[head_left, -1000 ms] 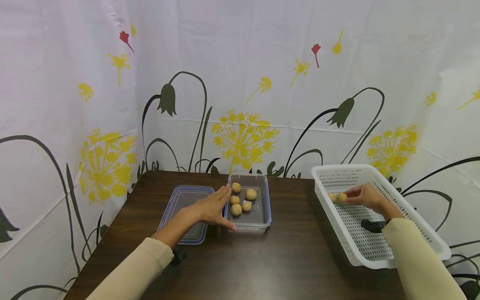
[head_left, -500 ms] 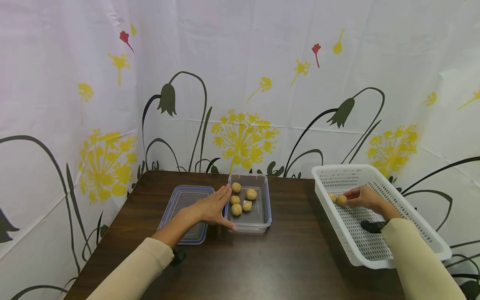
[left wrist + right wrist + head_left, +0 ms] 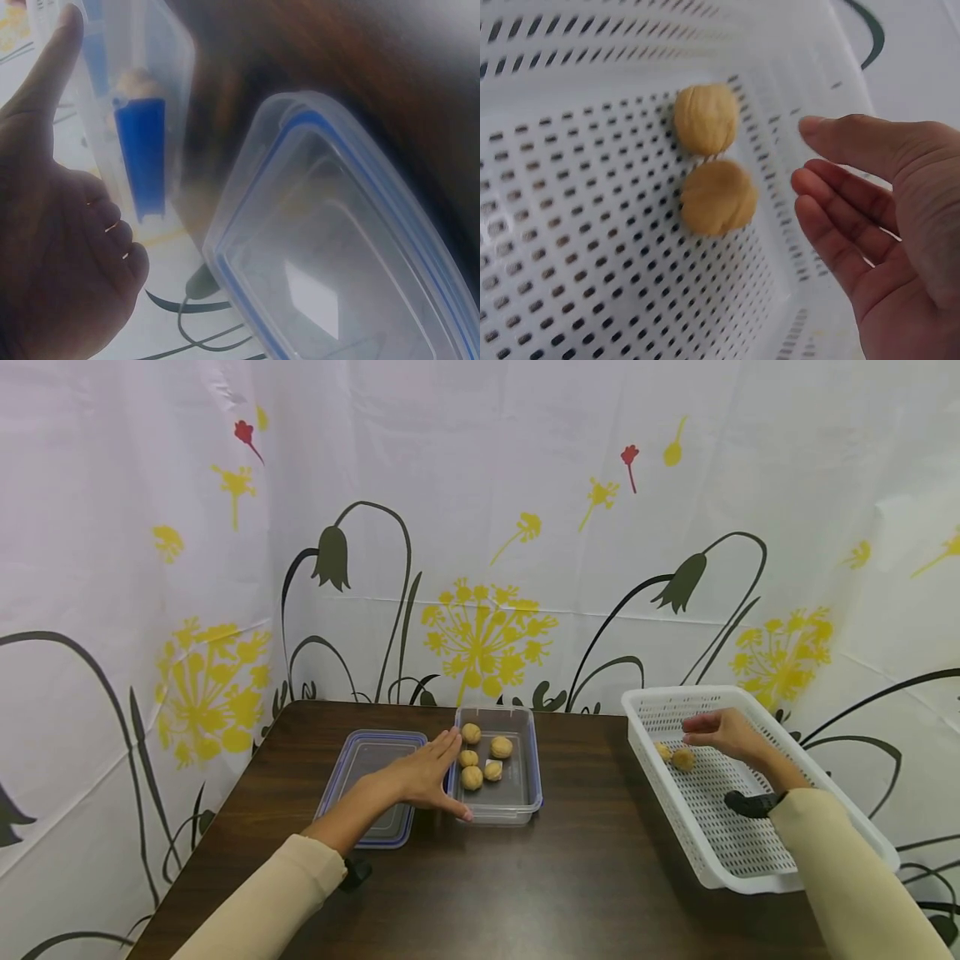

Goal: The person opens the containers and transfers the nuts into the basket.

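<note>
My left hand [image 3: 422, 777] lies with straight fingers along the left side of a clear plastic food container [image 3: 517, 785]. Several walnuts [image 3: 502, 747] are inside it, one on a small white patch. The container's blue clip [image 3: 141, 154] shows beside that hand in the left wrist view. Over the far part of a white plastic basket [image 3: 738, 847], my right hand [image 3: 729, 735] holds nothing. Its fingers are loosely bent, the thumb apart from them in the right wrist view. Just off those fingertips, two walnuts sit side by side on the perforated floor, a rear walnut [image 3: 706, 118] and a front walnut [image 3: 718, 197].
A clear lid with a blue seal [image 3: 375, 752] lies on the dark wooden table [image 3: 555, 885], left of the container and partly under my left forearm. The basket takes up the table's right side. A white flowered curtain [image 3: 495, 485] hangs behind.
My right hand has let go of the front walnut and lifted up and back from it. The walnut stays in the basket. My left hand keeps its place on the container.
</note>
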